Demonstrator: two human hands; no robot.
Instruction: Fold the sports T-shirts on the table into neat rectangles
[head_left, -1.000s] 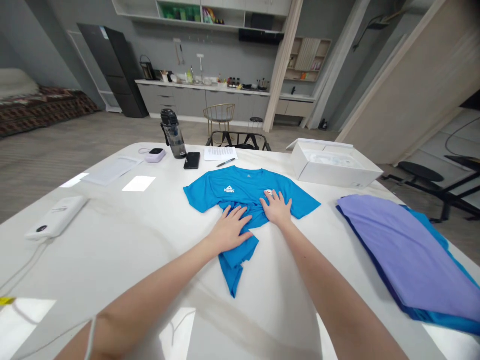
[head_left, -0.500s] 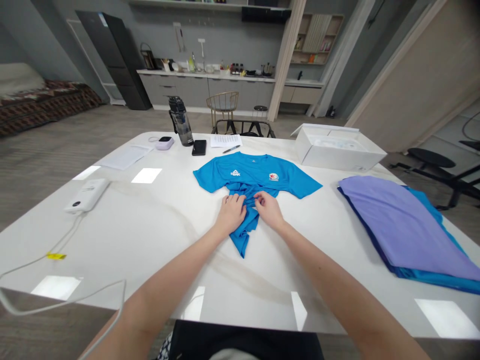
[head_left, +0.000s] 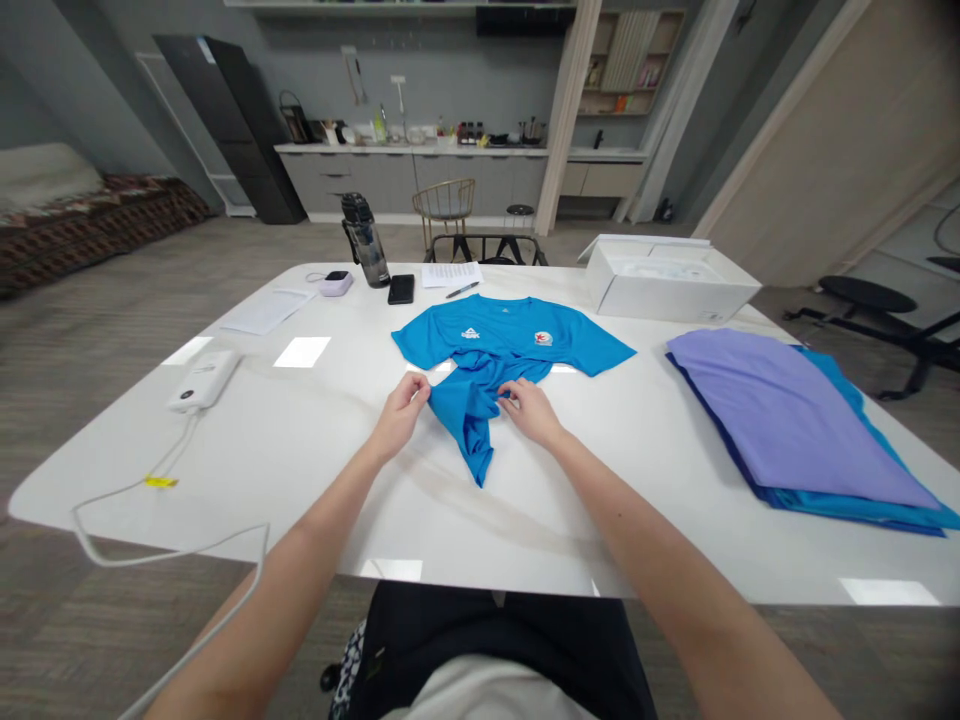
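A blue T-shirt (head_left: 510, 335) lies front side up on the white table (head_left: 315, 450), its collar and both sleeves spread at the far side. The lower part is bunched and twisted, and a pointed fold hangs toward me. My left hand (head_left: 403, 408) pinches the left edge of the bunched cloth between thumb and fingers, pulling it outward. Fingers curled, my right hand (head_left: 529, 408) holds the crumpled cloth at its right side. White prints show on the chest.
Folded purple and blue clothes (head_left: 787, 420) are stacked at the right, near an open white box (head_left: 667, 285). A water bottle (head_left: 366, 240), a phone (head_left: 401, 289), a pen (head_left: 463, 290) and papers lie along the back. A white power bank (head_left: 204, 380) with a cable sits left.
My left hand has moved left and drawn the shirt's bunched lower edge out with it. The right hand stays close to the same spot on the cloth.
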